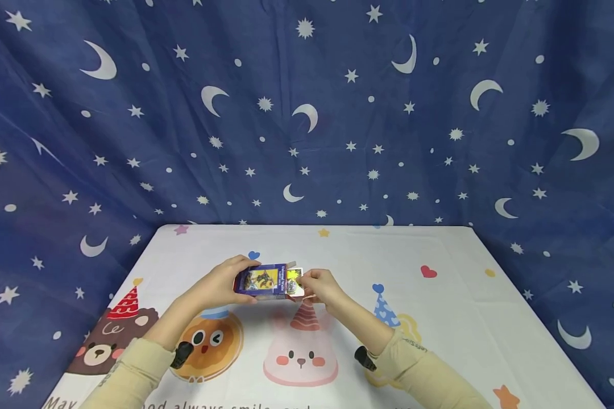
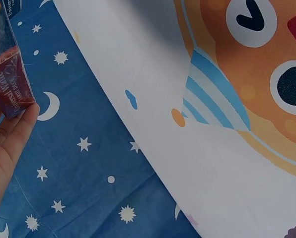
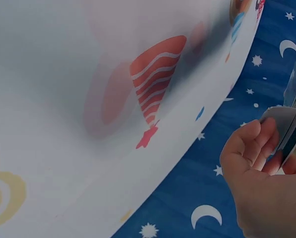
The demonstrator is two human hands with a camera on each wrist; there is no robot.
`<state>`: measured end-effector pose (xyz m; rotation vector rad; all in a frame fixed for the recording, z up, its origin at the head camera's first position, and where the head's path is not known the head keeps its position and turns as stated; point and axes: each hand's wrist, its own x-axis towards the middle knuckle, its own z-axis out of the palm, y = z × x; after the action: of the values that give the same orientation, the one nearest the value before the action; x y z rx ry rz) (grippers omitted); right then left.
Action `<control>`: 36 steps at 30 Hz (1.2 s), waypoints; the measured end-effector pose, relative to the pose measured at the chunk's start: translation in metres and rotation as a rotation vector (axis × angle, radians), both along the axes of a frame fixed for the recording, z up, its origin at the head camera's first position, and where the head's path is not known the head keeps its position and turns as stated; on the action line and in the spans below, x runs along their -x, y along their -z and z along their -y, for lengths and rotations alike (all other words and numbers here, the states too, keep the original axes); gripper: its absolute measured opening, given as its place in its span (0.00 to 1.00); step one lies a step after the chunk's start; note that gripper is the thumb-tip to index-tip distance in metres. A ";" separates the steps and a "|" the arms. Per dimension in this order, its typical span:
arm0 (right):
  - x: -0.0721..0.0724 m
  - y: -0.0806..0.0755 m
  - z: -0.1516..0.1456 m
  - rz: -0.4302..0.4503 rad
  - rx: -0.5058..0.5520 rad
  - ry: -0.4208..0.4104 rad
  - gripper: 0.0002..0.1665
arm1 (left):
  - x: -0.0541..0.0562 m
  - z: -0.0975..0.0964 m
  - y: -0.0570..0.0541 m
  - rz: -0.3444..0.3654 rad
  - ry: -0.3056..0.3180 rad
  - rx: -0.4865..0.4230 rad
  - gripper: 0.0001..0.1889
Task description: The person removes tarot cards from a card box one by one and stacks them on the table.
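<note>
Box lower-centre frame, long axis left-right | left hand grips left end | right hand pinches cards jutting right

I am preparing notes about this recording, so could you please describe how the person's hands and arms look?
The left hand and right hand are ungloved. The left sleeve and right sleeve are beige, leaving part of each forearm bare; dark lettering marks the right one. A black object shows beside the left sleeve, another beside the right.
</note>
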<state>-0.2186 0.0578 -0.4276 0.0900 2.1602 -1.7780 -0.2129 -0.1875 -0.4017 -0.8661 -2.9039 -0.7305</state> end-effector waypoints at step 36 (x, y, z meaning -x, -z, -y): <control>-0.007 -0.001 -0.021 0.035 0.101 -0.063 0.14 | -0.003 0.011 -0.003 -0.013 -0.041 0.005 0.39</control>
<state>-0.2116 0.0787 -0.4264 0.0281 2.0228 -1.8327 -0.2098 -0.1983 -0.3989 -0.8064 -2.9039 -0.7116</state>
